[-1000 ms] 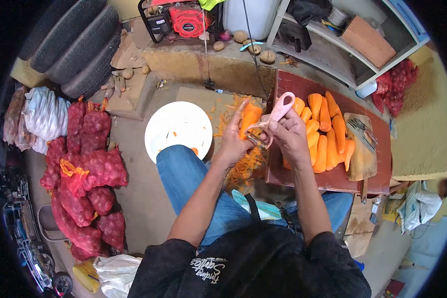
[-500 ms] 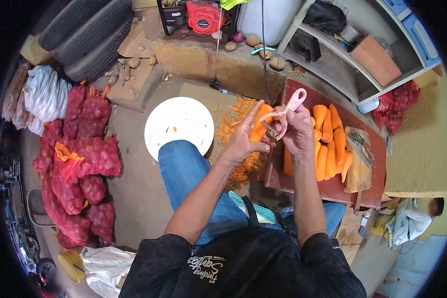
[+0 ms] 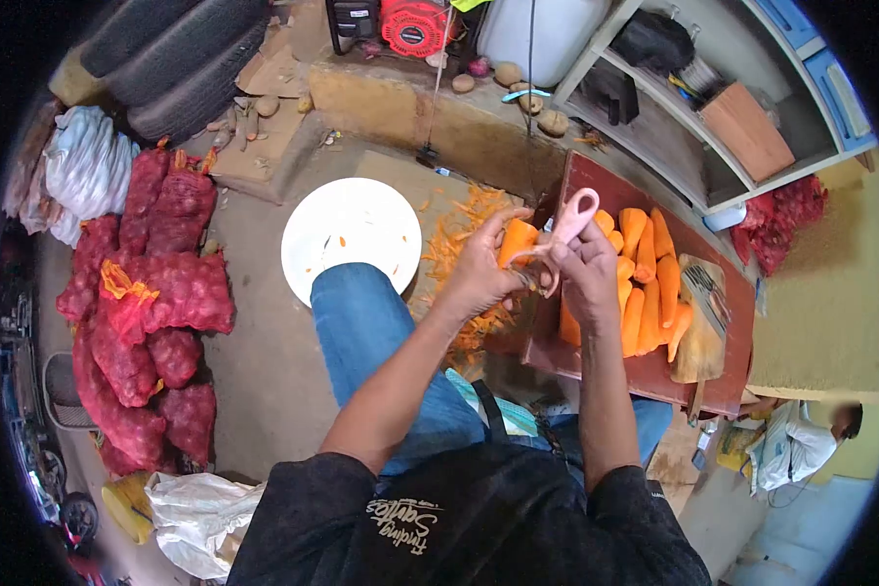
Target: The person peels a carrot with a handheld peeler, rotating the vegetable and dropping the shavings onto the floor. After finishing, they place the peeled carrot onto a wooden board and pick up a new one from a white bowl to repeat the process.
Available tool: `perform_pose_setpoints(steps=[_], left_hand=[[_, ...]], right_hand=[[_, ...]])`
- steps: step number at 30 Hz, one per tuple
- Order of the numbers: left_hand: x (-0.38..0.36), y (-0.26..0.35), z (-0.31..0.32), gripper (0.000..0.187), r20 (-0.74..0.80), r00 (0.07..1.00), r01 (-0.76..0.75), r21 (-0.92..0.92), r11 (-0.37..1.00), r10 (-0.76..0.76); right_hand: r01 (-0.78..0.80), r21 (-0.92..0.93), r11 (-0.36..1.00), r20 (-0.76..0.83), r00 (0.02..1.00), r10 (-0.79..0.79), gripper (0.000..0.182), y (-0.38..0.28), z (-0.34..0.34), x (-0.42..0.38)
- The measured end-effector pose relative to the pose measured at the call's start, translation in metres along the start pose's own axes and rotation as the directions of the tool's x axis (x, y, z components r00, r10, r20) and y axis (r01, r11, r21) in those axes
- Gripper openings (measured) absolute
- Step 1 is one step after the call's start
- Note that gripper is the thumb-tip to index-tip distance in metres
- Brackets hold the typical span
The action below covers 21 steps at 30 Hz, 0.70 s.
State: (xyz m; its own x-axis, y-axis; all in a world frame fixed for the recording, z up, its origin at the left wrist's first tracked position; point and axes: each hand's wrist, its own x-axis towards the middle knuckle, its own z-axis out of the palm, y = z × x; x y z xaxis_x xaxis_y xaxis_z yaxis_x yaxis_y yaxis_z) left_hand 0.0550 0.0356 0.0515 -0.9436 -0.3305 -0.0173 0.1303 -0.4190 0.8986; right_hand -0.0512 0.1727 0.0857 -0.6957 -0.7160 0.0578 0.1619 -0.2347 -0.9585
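In the head view, my left hand (image 3: 485,269) is wrapped round a peeled orange carrot (image 3: 517,241). My right hand (image 3: 588,273) grips a pink-handled peeler (image 3: 573,217), its head close against the carrot. The blade's exact contact is hidden by my fingers. Just right of my hands, several peeled carrots (image 3: 643,256) lie on a reddish-brown table (image 3: 574,181). Orange peelings (image 3: 464,230) are scattered on the floor below my left hand. A white basin (image 3: 352,220) with a few peel bits in it stands left of my hands, by my knee.
A wooden cutting board (image 3: 701,342) with a knife (image 3: 710,295) on it lies on the table's right side. Red mesh sacks (image 3: 181,293) are piled at the left. Shelving (image 3: 684,161) and a red generator (image 3: 415,27) stand behind. Another person (image 3: 796,444) is at the far right.
My hands and the carrot have shifted slightly, with the carrot turned more upright in my left hand. The peeler stays in my right hand, and the whole view has moved a little.
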Motion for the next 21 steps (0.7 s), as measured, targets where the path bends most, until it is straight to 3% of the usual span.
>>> perform_pose_setpoints(steps=[3, 6, 9, 12, 14, 15, 16, 17, 19, 20, 21], left_hand=[[-0.001, -0.002, 0.0, 0.082, 0.014, 0.999, 0.046, 0.03, 0.999, -0.046], [0.001, -0.015, 0.0, 0.079, 0.013, 0.995, -0.104, 0.155, 0.983, 0.103], [-0.002, -0.005, -0.001, 0.077, -0.007, 0.994, 0.108, 0.15, 0.983, -0.108], [0.0, -0.012, -0.002, 0.077, 0.004, 0.996, 0.09, 0.157, 0.984, -0.092], [0.005, -0.028, -0.005, 0.079, 0.016, 0.997, -0.079, 0.292, 0.953, 0.077], [0.007, -0.032, -0.006, 0.08, 0.03, 0.986, -0.165, 0.359, 0.919, 0.165], [0.007, -0.036, -0.008, 0.081, 0.041, 0.97, -0.234, 0.401, 0.886, 0.238], [0.007, -0.039, -0.008, 0.082, 0.057, 0.949, -0.301, 0.441, 0.845, 0.309], [0.008, -0.032, -0.005, 0.082, 0.044, 0.958, -0.27, 0.47, 0.84, 0.284], [0.005, -0.027, -0.004, 0.082, 0.014, 0.983, -0.169, 0.459, 0.872, 0.183], [0.006, -0.027, -0.002, 0.082, 0.006, 0.991, -0.125, 0.435, 0.892, 0.136]], right_hand=[[0.109, 0.019, 0.994, 0.026, 0.994, -0.109, 0.023, -0.003, -0.017, 0.017], [0.246, -0.269, 0.931, -0.164, 0.941, -0.296, 0.016, -0.017, -0.025, 0.038], [0.133, -0.245, 0.96, -0.025, 0.989, -0.143, 0.024, -0.02, -0.012, 0.019], [0.108, -0.237, 0.965, -0.039, 0.992, -0.12, 0.028, -0.005, 0.002, 0.008], [0.113, -0.205, 0.972, -0.09, 0.987, -0.134, 0.023, -0.004, -0.023, 0.021], [0.227, -0.217, 0.949, -0.11, 0.961, -0.255, 0.016, -0.007, -0.026, 0.028], [0.219, -0.253, 0.942, -0.162, 0.951, -0.264, 0.008, -0.014, -0.033, 0.031], [0.2, -0.235, 0.951, -0.132, 0.963, -0.235, 0.012, -0.018, -0.037, 0.029], [0.133, -0.225, 0.965, -0.108, 0.981, -0.16, 0.022, -0.025, -0.023, 0.018], [0.082, -0.23, 0.97, -0.119, 0.987, -0.111, 0.028, -0.021, -0.008, 0.009], [0.072, -0.297, 0.952, 0.012, 0.997, -0.071, 0.036, -0.009, -0.009, 0.002]])
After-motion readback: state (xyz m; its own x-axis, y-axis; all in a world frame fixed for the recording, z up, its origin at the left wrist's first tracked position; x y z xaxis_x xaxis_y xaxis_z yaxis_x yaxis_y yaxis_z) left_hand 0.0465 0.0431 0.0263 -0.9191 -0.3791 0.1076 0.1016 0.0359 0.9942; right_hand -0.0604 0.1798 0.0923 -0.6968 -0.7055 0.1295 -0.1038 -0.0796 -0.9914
